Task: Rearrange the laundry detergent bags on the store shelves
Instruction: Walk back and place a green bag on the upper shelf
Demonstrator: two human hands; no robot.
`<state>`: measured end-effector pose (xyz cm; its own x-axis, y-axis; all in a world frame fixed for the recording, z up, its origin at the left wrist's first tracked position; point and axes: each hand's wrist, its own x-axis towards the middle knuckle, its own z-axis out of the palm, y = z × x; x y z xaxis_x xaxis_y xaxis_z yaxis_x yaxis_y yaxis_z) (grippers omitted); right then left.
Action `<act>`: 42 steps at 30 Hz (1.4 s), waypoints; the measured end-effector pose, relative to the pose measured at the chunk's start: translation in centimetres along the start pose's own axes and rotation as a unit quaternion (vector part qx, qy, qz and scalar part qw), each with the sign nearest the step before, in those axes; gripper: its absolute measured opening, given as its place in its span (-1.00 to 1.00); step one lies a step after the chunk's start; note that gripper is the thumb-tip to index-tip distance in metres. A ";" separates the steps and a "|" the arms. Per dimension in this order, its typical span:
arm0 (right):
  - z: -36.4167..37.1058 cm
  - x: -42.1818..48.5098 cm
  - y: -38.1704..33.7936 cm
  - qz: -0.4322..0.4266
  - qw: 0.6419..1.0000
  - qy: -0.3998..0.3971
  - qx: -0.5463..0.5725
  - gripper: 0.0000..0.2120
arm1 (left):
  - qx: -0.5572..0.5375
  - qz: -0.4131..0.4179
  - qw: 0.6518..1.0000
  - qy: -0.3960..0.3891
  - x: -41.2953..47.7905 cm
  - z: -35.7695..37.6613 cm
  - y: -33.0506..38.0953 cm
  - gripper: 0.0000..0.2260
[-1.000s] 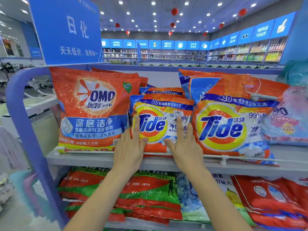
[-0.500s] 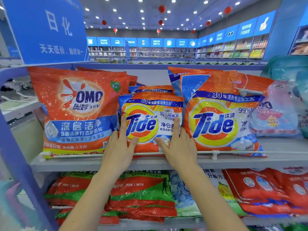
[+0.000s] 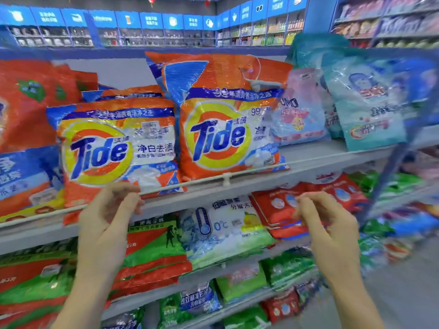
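Note:
A small orange Tide bag (image 3: 114,148) stands upright on the top shelf (image 3: 308,160), behind the white front rail. A bigger Tide bag (image 3: 221,129) leans right beside it, and an orange OMO bag (image 3: 26,119) stands to the left. My left hand (image 3: 107,224) hovers just below the small Tide bag, fingers loosely curled near the rail and holding nothing. My right hand (image 3: 327,229) hangs in front of the lower shelf, off the bags, with its fingers loosely bent and nothing in them.
A pink-and-blue bag (image 3: 299,115) and a teal bag (image 3: 370,98) fill the top shelf's right end. Below lie green-and-red bags (image 3: 154,245), a white-green bag (image 3: 223,231) and red bags (image 3: 280,207). A blue upright (image 3: 392,167) stands at the right.
Both hands have come off the small Tide bag and dropped below the shelf rail. My right hand has swung out to the right. The view has turned right.

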<state>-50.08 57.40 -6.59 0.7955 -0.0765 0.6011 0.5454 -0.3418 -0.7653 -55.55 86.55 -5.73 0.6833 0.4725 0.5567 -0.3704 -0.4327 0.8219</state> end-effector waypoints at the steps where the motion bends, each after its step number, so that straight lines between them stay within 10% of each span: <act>1: -2.1 -0.8 1.0 0.021 1.000 0.019 0.007 -0.83 | -0.021 -0.014 1.000 -0.016 -0.7 1.4 -0.3 -0.90; 6: -13.0 -5.0 5.7 0.138 0.980 0.131 0.060 -0.70 | -0.072 -0.099 0.986 -0.116 -4.7 10.1 -1.5 -0.63; 17: -39.1 -9.5 14.7 0.239 0.904 0.350 0.048 -0.54 | -0.156 -0.143 0.939 -0.270 -16.9 36.8 4.4 -0.77; 42: -73.7 3.8 39.4 0.290 0.834 0.469 -0.030 -0.58 | -0.219 -0.158 0.843 -0.466 -23.3 91.7 15.4 -0.67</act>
<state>-45.02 -25.40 -17.51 0.3500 -0.9341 0.0704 0.1034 -0.0361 -0.9940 -19.43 -1.55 -17.09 0.9133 -0.3854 0.1317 -0.1335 0.0221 0.9908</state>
